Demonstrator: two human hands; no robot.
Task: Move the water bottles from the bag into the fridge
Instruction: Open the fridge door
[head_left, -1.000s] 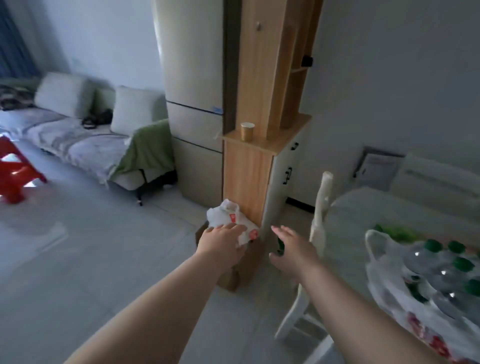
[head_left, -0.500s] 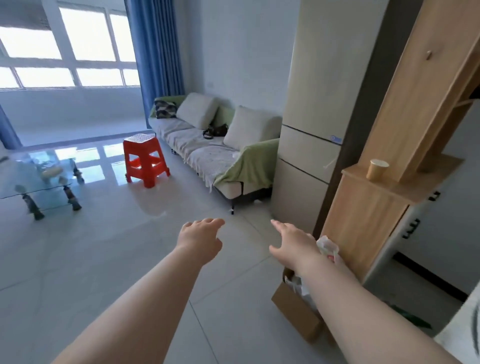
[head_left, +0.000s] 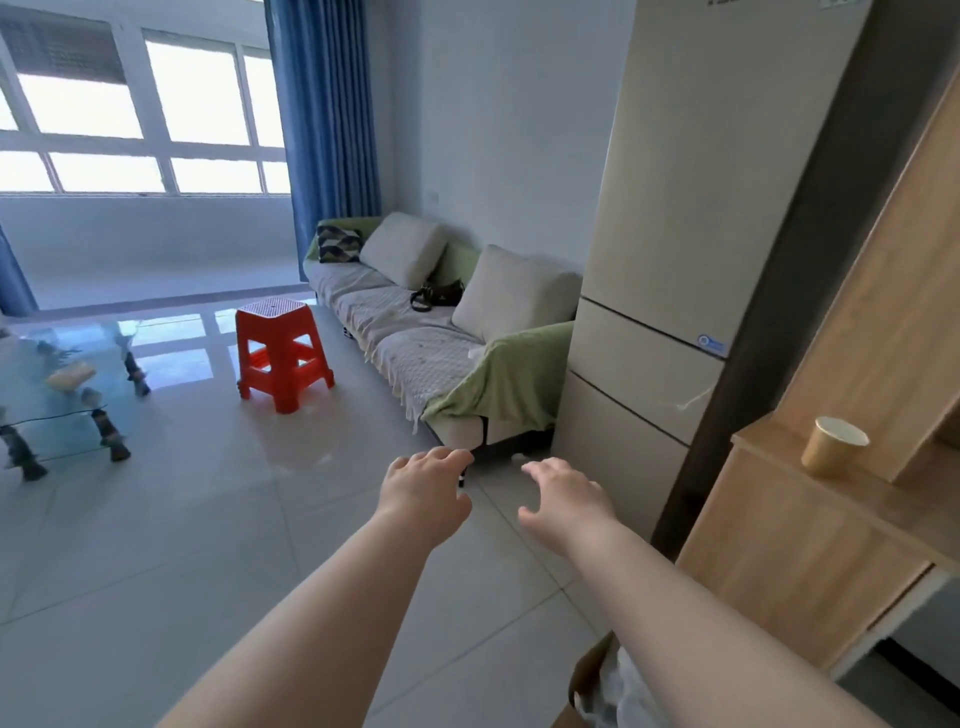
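Head view: both arms reach forward over the floor, palms down. The left hand (head_left: 423, 496) and the right hand (head_left: 563, 501) sit side by side at the centre of the frame, a gap between them. Their fingers are loosely spread and slightly bent, and they grip nothing.

The fridge (head_left: 675, 234) rises just right of the right hand and runs to the top of the frame. It is a tall cream unit with three doors stacked one above another, all closed. Neither hand touches it.

At the lower right edge, partly hidden under the right forearm, a cardboard box (head_left: 582, 680) stands on the floor with crumpled white plastic (head_left: 631, 691) in it. What else it holds I cannot tell.

Right of the fridge is a wooden cabinet (head_left: 810, 545), with a gold cup (head_left: 834, 447) upright on its ledge.

Beyond the hands, a sofa (head_left: 415, 338) lines the wall beside the fridge. It carries pale cushions, a black handbag (head_left: 439, 296) and a green blanket (head_left: 514, 374) draped over its near end.

A red stool (head_left: 280, 353) stands on the glossy tiled floor (head_left: 182, 519) left of the sofa. A glass table (head_left: 52, 374) is at the left edge. At the upper left are a bright window (head_left: 130, 114) and a blue curtain (head_left: 327, 114).
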